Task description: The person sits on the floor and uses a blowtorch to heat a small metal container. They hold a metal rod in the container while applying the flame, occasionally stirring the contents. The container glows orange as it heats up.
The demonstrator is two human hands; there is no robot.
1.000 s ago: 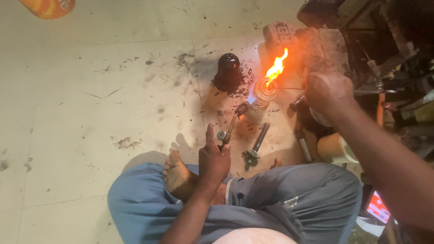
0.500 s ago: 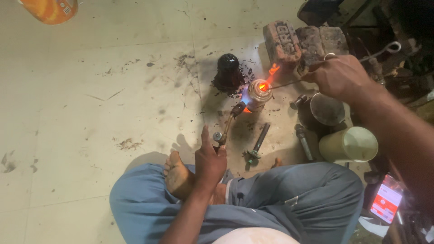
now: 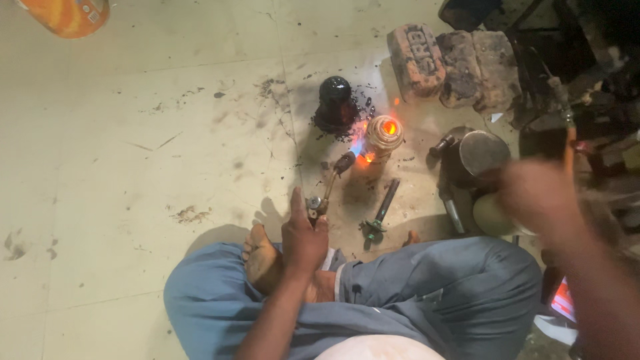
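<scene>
Left hand (image 3: 303, 237) grips the torch (image 3: 330, 187), aimed toward one o'clock at the glowing coil (image 3: 385, 133); blurred right hand (image 3: 540, 200), grip unclear.

legs: loose blue-grey trousers (image 3: 427, 293), cloth creased and bunched in folds at the knees, a few dark smudges on the fabric
feet: bare, no shoes or socks; one foot (image 3: 261, 261) shows toes and sole beside the trouser cloth
left hand (image 3: 303, 240): bare, no glove, no ring or watch to be seen
left arm (image 3: 270, 320): bare up to the bottom edge of the view, no sleeve showing
right hand (image 3: 540, 200): bare, blurred, details cannot be told
right arm (image 3: 600, 293): bare, no sleeve in view, in shadow
belly: bare at the bottom edge
</scene>
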